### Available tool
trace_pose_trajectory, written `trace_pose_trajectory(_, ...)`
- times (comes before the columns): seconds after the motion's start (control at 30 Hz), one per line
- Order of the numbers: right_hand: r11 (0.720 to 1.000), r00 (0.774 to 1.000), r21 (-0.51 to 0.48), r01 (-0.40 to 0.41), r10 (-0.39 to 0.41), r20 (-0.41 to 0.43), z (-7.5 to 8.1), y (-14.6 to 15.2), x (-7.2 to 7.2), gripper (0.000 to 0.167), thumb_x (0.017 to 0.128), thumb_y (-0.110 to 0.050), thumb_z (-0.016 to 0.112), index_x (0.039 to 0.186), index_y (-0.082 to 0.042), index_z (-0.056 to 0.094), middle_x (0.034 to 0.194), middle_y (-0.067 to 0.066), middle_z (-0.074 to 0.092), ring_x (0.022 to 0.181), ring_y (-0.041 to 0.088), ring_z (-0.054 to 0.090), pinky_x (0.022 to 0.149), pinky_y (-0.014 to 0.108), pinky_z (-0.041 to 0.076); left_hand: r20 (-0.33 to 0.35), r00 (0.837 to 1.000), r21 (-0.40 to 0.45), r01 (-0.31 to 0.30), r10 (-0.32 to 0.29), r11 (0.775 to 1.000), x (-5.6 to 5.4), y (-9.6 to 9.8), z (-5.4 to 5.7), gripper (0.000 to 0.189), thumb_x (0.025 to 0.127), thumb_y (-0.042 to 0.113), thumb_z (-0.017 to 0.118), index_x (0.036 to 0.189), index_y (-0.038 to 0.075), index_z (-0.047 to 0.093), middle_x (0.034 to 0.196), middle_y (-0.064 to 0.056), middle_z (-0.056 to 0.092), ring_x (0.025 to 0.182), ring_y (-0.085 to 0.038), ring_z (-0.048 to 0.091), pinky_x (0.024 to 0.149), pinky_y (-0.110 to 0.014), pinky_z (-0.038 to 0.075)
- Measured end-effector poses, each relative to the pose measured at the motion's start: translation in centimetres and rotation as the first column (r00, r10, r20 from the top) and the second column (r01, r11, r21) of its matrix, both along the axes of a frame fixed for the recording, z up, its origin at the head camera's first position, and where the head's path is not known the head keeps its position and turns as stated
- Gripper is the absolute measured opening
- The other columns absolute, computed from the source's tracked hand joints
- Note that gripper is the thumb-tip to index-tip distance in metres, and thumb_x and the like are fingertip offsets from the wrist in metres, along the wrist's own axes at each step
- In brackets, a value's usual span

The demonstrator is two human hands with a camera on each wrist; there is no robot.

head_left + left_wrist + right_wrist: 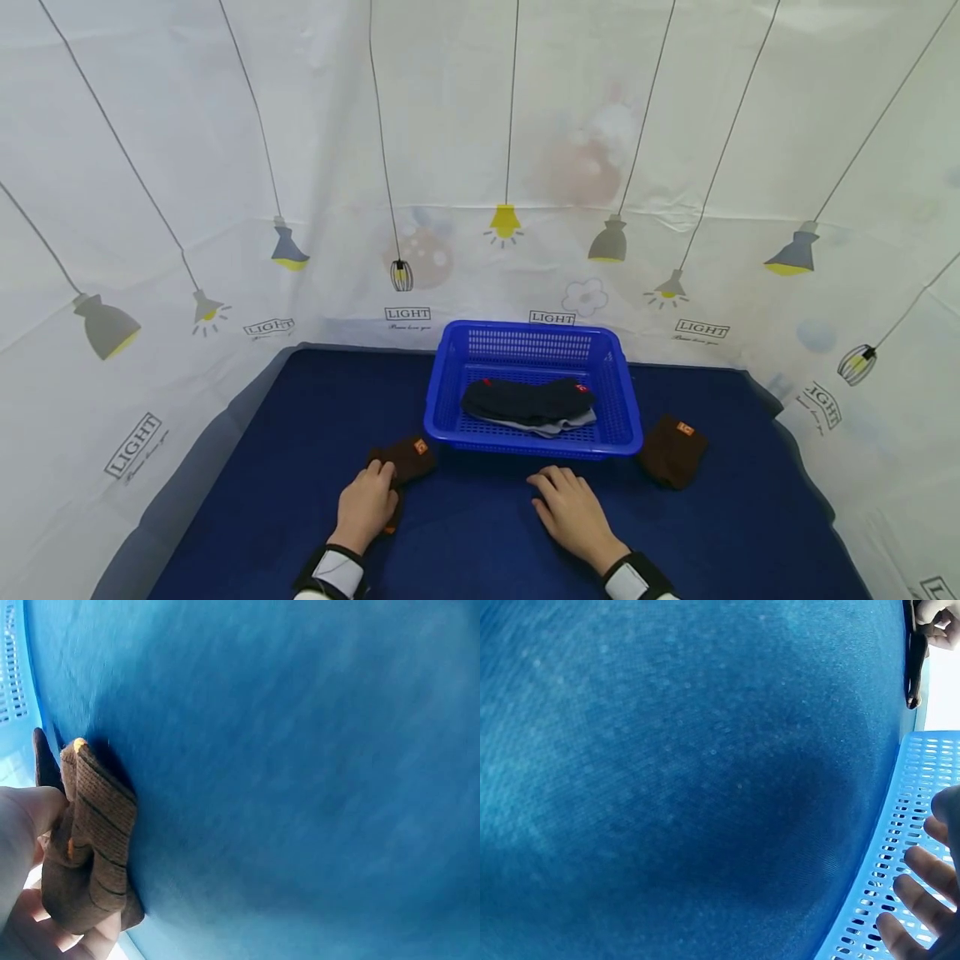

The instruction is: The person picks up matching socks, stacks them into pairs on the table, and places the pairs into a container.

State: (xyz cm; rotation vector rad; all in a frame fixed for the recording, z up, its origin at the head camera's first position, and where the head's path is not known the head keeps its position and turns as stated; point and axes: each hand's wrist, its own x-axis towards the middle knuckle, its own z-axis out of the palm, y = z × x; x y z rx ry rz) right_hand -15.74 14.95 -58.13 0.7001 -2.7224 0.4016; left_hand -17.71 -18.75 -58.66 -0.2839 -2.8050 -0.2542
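Note:
My left hand [366, 502] pinches a brown sock [101, 840] with orange marks, thumb on one side and fingers on the other. Just beyond the fingertips a brown sock [412, 461] with an orange label lies left of the basket; whether it is the same piece as the one under the hand, I cannot tell. My right hand [573, 512] hovers in front of the blue basket [517, 446], fingers loosely spread and holding nothing. Inside the basket, dark socks [528, 402] with red marks lie over a grey sock [551, 429].
To the right of the basket a folded brown sock [673, 452] with an orange label lies on the dark blue table cover [480, 533]. A white printed curtain [450, 167] surrounds the table at the back and sides.

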Motion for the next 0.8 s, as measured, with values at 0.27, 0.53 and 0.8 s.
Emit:
trace_pose_trajectory(0.27,1.000,1.000,-0.007,0.000,0.000,-0.001,0.0,0.0,0.1,0.029,0.081,-0.025,0.067,0.110,-0.020,0.062,0.103,-0.003,0.057,0.096,0.017,0.053,0.077,0.037,0.045,-0.037,0.998,-0.013,0.041,-0.041,0.999,1.2,1.0,0.1,0.023,0.064,0.008,0.072,0.081,0.011,0.057,0.073,-0.004,0.049,0.058,-0.021,0.051,0.043,-0.033,0.038)
trace_pose_trajectory(0.53,1.000,1.000,-0.007,0.003,-0.003,0.005,0.0,0.0,0.0,0.029,0.081,-0.025,0.067,0.110,-0.020,0.062,0.103,-0.003,0.056,0.096,0.016,0.053,0.077,0.037,0.045,-0.045,0.994,-0.028,0.097,-0.098,0.995,1.9,2.4,0.1,0.024,0.064,0.010,0.072,0.082,0.014,0.057,0.074,-0.002,0.049,0.059,-0.019,0.050,0.044,-0.031,0.038)
trace_pose_trajectory(0.8,1.000,1.000,0.009,0.009,-0.009,0.014,0.1,0.1,0.0,0.028,0.082,-0.026,0.066,0.109,-0.021,0.062,0.102,-0.004,0.056,0.096,0.016,0.053,0.077,0.037,0.045,-0.038,0.987,-0.038,0.157,-0.159,0.987,2.1,4.6,0.1,0.024,0.063,0.012,0.072,0.078,0.015,0.054,0.072,0.000,0.046,0.059,-0.018,0.049,0.045,-0.030,0.037)
